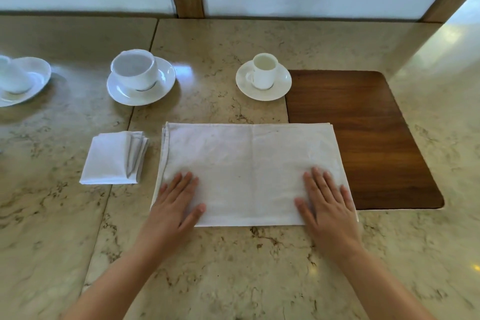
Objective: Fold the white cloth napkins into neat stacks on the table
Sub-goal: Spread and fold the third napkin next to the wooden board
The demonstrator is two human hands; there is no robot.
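A white cloth napkin (249, 163) lies flat in the middle of the marble table (233, 267), folded into a wide rectangle with a faint crease down its centre. My left hand (176, 202) rests flat on its near left corner, fingers spread. My right hand (327, 202) presses flat on its near right corner in the same way. Neither hand grips the cloth. To the left lies a smaller folded white napkin (114, 160), a square with layered edges on its right side, apart from both hands.
A brown wooden placemat (376, 138) lies under the napkin's right edge. Behind stand a small white cup on a saucer (263, 78), a larger cup on a saucer (140, 78), and a white dish (23, 80) at the far left. A wall runs along the back.
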